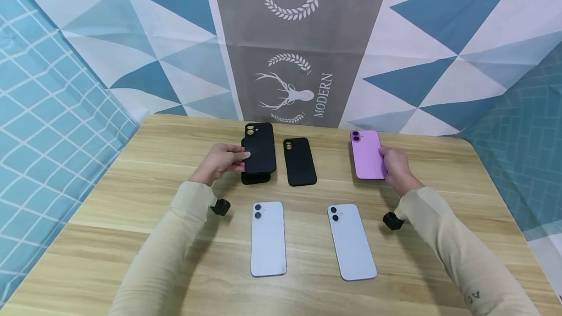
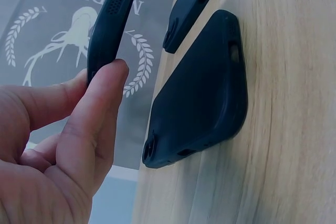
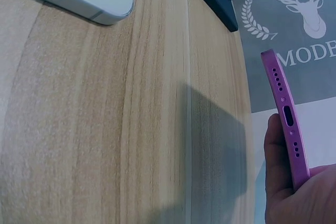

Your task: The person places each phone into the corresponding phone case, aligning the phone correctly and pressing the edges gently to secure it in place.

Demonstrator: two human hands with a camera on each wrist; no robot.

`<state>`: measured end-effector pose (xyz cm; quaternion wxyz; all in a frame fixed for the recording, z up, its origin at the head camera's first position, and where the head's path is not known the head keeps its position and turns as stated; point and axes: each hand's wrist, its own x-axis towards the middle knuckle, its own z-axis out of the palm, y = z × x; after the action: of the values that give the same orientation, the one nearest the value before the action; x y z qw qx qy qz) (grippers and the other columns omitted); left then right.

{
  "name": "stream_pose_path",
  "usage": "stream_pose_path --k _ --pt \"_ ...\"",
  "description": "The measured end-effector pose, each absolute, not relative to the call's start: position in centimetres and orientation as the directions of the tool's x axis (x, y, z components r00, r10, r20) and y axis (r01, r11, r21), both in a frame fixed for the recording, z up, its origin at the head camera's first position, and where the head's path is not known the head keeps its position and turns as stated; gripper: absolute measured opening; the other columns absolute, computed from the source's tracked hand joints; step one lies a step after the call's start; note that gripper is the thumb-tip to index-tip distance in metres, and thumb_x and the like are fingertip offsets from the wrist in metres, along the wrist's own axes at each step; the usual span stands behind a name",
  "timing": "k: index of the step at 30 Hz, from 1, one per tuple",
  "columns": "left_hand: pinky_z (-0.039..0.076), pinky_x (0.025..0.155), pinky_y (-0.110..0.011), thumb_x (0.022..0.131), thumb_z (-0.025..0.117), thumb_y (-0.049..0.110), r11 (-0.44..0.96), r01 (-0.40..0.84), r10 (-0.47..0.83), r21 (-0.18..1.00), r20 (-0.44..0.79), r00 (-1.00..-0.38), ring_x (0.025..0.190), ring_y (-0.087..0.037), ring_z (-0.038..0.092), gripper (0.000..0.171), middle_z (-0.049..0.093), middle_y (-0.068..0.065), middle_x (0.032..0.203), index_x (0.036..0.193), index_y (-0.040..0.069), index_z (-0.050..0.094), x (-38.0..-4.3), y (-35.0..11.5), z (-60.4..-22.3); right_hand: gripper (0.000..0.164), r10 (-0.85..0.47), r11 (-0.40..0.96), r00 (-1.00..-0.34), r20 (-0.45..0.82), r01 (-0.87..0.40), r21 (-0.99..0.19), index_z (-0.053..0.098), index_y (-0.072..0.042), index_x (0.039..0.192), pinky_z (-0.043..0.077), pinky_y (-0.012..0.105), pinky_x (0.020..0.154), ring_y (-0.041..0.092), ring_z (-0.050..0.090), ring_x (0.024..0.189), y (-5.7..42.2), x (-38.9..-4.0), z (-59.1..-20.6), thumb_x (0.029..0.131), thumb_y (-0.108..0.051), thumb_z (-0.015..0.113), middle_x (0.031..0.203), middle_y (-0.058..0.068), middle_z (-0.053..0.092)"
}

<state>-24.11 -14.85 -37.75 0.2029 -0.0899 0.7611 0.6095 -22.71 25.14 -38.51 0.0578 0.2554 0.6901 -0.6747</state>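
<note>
My left hand (image 1: 223, 158) pinches a black phone case (image 1: 260, 148) by its left edge, thumb on the back. In the left wrist view the held case (image 2: 111, 22) is seen edge-on, raised above a second black case (image 2: 197, 93) that lies on the table. In the head view that lower case (image 1: 256, 178) shows only around the held one. My right hand (image 1: 396, 165) grips a pink phone (image 1: 368, 154) by its right edge, camera side up. The right wrist view has the pink phone's (image 3: 287, 119) bottom edge and port, lifted off the table with its shadow below.
A third black case (image 1: 300, 161) lies between the hands. Nearer me, two white phones, one on the left (image 1: 269, 239) and one on the right (image 1: 352, 242), lie backs up on the wooden table (image 1: 307, 291). A patterned cloth (image 1: 290, 38) rises behind the table's far edge.
</note>
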Motion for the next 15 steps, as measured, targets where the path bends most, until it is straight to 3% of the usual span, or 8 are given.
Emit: stream_pose_path --k 15 --pt "0.058 0.063 -0.019 0.093 0.057 0.008 0.24 -0.377 0.12 0.895 -0.412 -0.903 0.06 -0.007 0.06 0.043 0.058 -0.002 0.086 0.13 -0.009 0.046 -24.12 -14.15 -37.87 0.049 0.248 -0.072 -0.864 -0.439 0.435 -0.897 0.019 0.0 0.146 0.025 0.031 0.117 0.02 0.021 0.141 25.0 -22.7 -38.46 0.1 -0.013 0.03 0.155 0.011 0.017"
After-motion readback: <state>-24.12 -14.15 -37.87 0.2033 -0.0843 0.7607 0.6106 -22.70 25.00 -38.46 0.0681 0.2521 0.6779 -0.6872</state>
